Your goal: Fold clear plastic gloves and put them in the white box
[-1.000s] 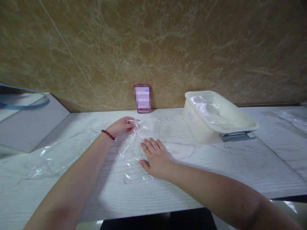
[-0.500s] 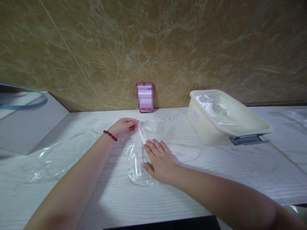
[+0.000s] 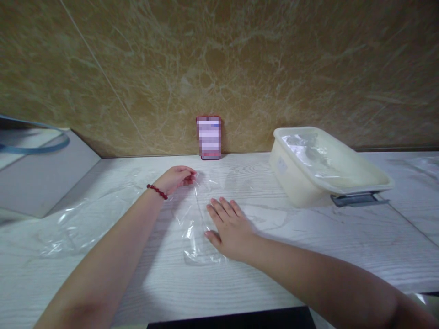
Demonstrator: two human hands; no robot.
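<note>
A clear plastic bag [image 3: 192, 244] lies on the white wood-grain table [image 3: 164, 292] in front of me. With thumb and fingertips, my left hand [image 3: 176, 179] pinches the bag's far end and lifts it slightly. My right hand [image 3: 229, 228] lies flat with its fingers spread, pressing on the right part of the bag. Beneath the left forearm, more clear plastic [image 3: 78, 228] is spread on the table; whether it is one bag or several I cannot tell.
A cream plastic bin [image 3: 298, 178] holding clear plastic bags [image 3: 308, 151] stands at the right, its dark grey handle [image 3: 358, 199] toward me. A phone [image 3: 209, 138] leans against the marbled wall [image 3: 240, 68]. A white box [image 3: 58, 173] with a blue strap [image 3: 41, 148] is at the left.
The bag's strip between my hands looks less stretched and flatter than before. Both hands stay nearly where they were; the view has shifted slightly.
</note>
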